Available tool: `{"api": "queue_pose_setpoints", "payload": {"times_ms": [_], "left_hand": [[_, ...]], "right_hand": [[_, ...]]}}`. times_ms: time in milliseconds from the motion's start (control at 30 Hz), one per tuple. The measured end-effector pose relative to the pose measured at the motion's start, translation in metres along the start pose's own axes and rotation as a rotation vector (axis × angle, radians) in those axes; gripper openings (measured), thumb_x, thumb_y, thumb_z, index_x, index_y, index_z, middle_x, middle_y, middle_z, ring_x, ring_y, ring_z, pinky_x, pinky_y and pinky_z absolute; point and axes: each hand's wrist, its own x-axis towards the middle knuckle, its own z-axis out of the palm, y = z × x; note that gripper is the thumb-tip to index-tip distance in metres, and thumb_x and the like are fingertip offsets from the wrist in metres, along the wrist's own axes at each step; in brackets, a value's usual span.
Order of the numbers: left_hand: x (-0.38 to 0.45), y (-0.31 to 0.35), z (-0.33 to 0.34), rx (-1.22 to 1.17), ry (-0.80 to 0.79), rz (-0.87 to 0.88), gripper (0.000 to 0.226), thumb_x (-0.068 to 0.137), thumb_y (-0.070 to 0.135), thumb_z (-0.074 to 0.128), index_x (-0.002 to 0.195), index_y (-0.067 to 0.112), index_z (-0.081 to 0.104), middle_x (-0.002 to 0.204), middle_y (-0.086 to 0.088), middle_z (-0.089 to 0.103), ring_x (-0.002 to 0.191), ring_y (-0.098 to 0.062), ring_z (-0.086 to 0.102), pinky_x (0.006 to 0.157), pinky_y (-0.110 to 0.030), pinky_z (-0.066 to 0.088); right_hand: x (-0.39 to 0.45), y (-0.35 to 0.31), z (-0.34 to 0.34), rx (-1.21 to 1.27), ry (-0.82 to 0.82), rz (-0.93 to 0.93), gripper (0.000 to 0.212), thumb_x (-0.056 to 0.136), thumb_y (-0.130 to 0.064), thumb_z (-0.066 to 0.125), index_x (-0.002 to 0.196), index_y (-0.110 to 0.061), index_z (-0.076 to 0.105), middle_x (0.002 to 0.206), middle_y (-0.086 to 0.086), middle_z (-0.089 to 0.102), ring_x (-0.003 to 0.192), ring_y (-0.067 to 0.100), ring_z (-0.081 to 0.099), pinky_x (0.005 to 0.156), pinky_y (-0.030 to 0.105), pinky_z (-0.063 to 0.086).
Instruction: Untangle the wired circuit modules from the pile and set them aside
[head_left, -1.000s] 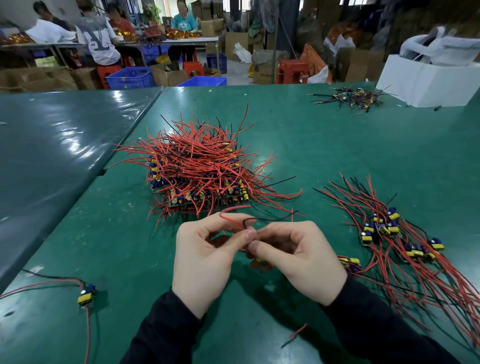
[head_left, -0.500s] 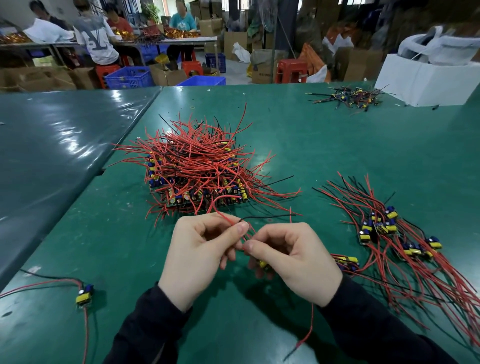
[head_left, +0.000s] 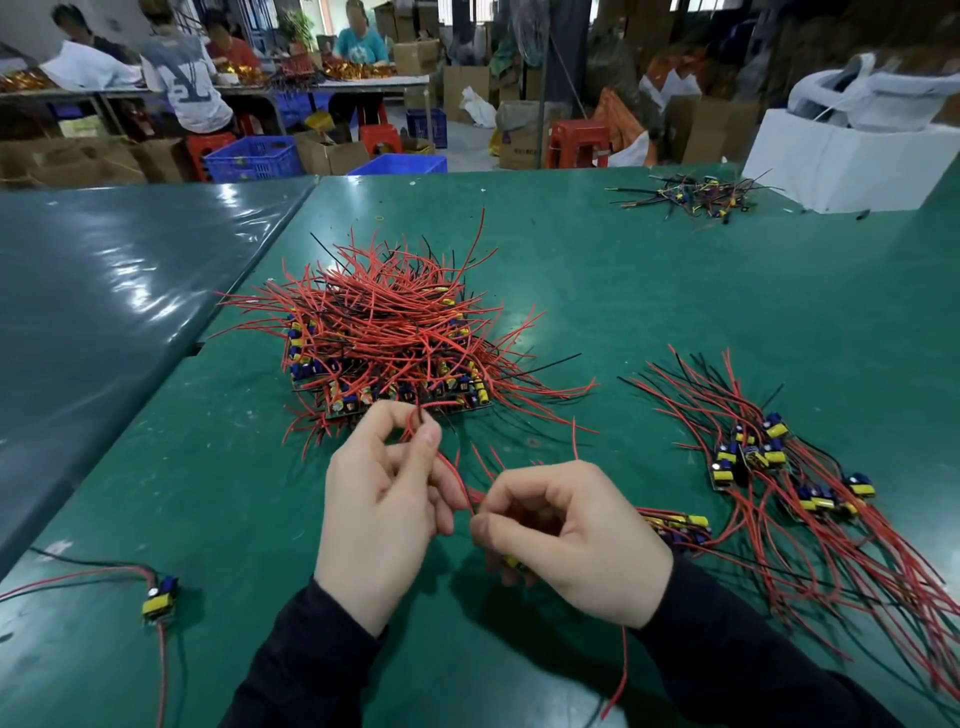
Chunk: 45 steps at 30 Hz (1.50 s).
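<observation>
1. The left hand (head_left: 382, 512) pinches a red wire (head_left: 451, 470) between thumb and forefinger, just in front of the pile (head_left: 387, 340) at twelve o'clock.
2. The right hand (head_left: 574, 540) is curled round the same wire lower down; a small board (head_left: 513, 562) peeks yellow under its fingers, though how it is held is hidden.
3. The wire runs from ten o'clock at the left pinch to four o'clock at the right grip, slack between them.
4. The sorted heap (head_left: 779, 467) lies at three o'clock on the green table (head_left: 675, 291), so the right hand is nearer for setting aside.
5. A lone board (head_left: 160, 597) sits at eight o'clock.
</observation>
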Motion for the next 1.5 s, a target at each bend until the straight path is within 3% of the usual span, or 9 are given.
{"api": "queue_pose_setpoints", "payload": {"times_ms": [367,633,733,800,1000,1133,1233,1333,1500], "left_hand": [[0.004,0.01,-0.009,-0.031,0.035,0.097,0.007,0.071,0.018,0.07,0.075,0.013,0.072,0.054,-0.004,0.056,0.044,-0.014,0.044,0.037,-0.016,0.031],[0.012,0.026,-0.037,-0.617,-0.385,-0.462,0.045,0.035,0.019,0.096,0.071,0.004,0.073,0.062,-0.004,0.059,0.04,-0.002,0.043,0.03,-0.009,0.032],[0.012,0.027,-0.04,-0.889,-0.545,-0.615,0.03,0.066,0.014,0.085,0.084,-0.005,0.071,0.07,-0.009,0.06,0.049,-0.008,0.054,0.041,-0.01,0.042],[0.01,0.03,-0.038,-1.002,-0.582,-0.665,0.027,0.095,0.008,0.053,0.104,-0.016,0.06,0.088,-0.02,0.06,0.066,-0.018,0.06,0.058,-0.019,0.049],[0.01,0.026,-0.036,-1.088,-0.559,-0.61,0.019,0.094,-0.002,0.05,0.104,-0.013,0.062,0.089,-0.022,0.063,0.07,-0.022,0.063,0.061,-0.021,0.052],[0.011,0.024,-0.026,-0.79,-0.198,-0.449,0.038,0.036,0.011,0.095,0.068,0.01,0.074,0.062,-0.002,0.063,0.043,-0.002,0.051,0.039,-0.007,0.041],[0.011,0.019,-0.016,-0.487,0.069,-0.188,0.007,0.057,0.013,0.077,0.064,0.016,0.076,0.062,-0.002,0.068,0.044,-0.002,0.053,0.041,-0.01,0.042],[0.007,0.011,-0.01,-0.24,0.218,0.077,0.015,0.069,0.004,0.069,0.067,0.017,0.075,0.065,-0.004,0.07,0.048,-0.009,0.055,0.043,-0.016,0.043],[0.009,0.01,-0.011,-0.139,0.269,0.131,0.015,0.077,-0.004,0.067,0.078,0.011,0.071,0.067,0.0,0.072,0.053,-0.009,0.062,0.047,-0.018,0.048]], "right_hand": [[-0.001,-0.005,-0.001,-0.005,-0.056,0.075,0.024,0.086,-0.006,0.062,0.065,-0.016,0.061,0.057,0.006,0.063,0.045,0.015,0.057,0.046,0.022,0.044],[-0.001,-0.019,-0.014,0.347,-0.294,0.183,0.021,0.08,-0.011,0.058,0.061,-0.017,0.062,0.053,0.001,0.063,0.042,0.009,0.057,0.041,0.016,0.042],[-0.002,-0.018,-0.018,0.424,-0.364,0.181,0.025,0.081,-0.01,0.056,0.06,-0.02,0.064,0.054,-0.001,0.064,0.042,0.007,0.057,0.041,0.015,0.041],[-0.003,-0.018,-0.019,0.481,-0.421,0.172,0.024,0.081,-0.01,0.058,0.061,-0.021,0.065,0.055,-0.003,0.064,0.042,0.006,0.057,0.04,0.014,0.041],[-0.004,-0.017,-0.02,0.595,-0.54,0.161,0.018,0.082,-0.015,0.056,0.067,-0.021,0.065,0.059,-0.003,0.066,0.044,0.005,0.058,0.042,0.013,0.042],[-0.003,-0.018,-0.016,0.565,-0.484,0.139,0.021,0.084,-0.011,0.058,0.066,-0.021,0.064,0.058,-0.003,0.065,0.044,0.005,0.057,0.042,0.013,0.042],[-0.002,-0.016,-0.01,0.437,-0.32,0.065,0.023,0.085,-0.008,0.056,0.067,-0.02,0.06,0.058,-0.002,0.063,0.045,0.007,0.056,0.045,0.016,0.043],[-0.003,-0.011,0.0,0.299,-0.191,-0.023,0.019,0.084,-0.011,0.06,0.068,-0.021,0.058,0.058,-0.001,0.061,0.046,0.01,0.053,0.047,0.021,0.044],[-0.004,-0.003,0.007,0.102,-0.089,-0.079,0.017,0.084,-0.009,0.062,0.068,-0.016,0.061,0.058,0.005,0.061,0.046,0.009,0.053,0.049,0.02,0.044]]}}
